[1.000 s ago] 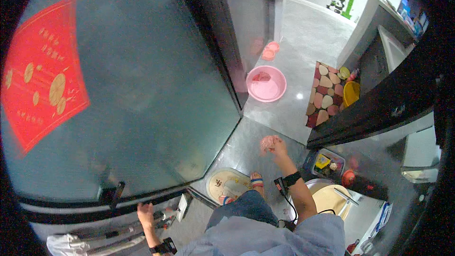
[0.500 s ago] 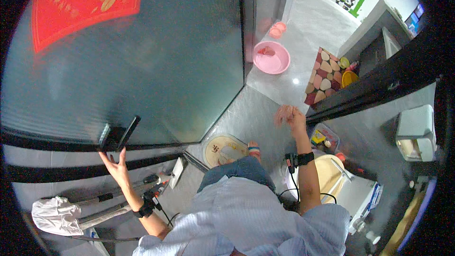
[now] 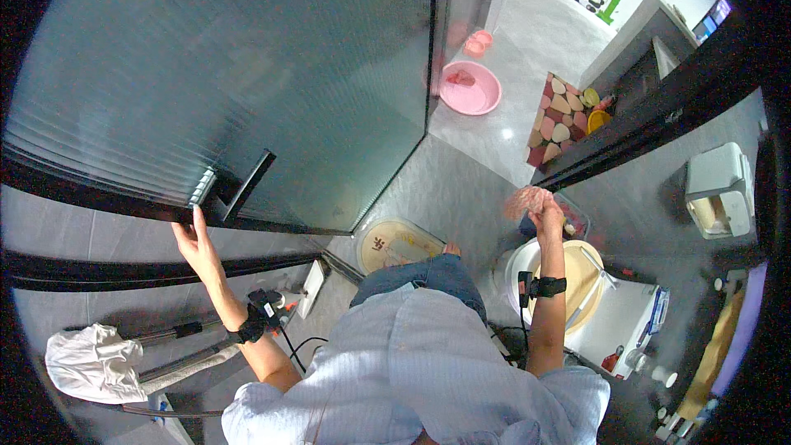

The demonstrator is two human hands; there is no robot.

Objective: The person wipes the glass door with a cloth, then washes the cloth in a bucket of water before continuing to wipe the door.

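My left hand (image 3: 198, 249) is at the edge of a dark-framed ribbed glass door (image 3: 329, 107), just beside its black handle (image 3: 250, 185). Its fingers are apart, and one fingertip touches the frame. On the right, my right hand (image 3: 549, 216) is closed on a crumpled, net-like pinkish thing (image 3: 525, 201), whose exact kind I cannot make out. That hand is above a clear plastic tub (image 3: 579, 218) and near a white bucket-like container (image 3: 521, 259) with a cream lid-like disc.
An oval mat (image 3: 395, 235) lies by my feet. Beyond the doorway stand a pink basin (image 3: 482, 97) and a pebble-patterned mat (image 3: 554, 119). A mop with a white cloth head (image 3: 92, 363) is at lower left. A grey paper holder (image 3: 718, 189) hangs on the right wall.
The door and its handle have shifted right and up in view, with my left hand still at its edge. My right hand has moved right with the pinkish thing, toward the tub.
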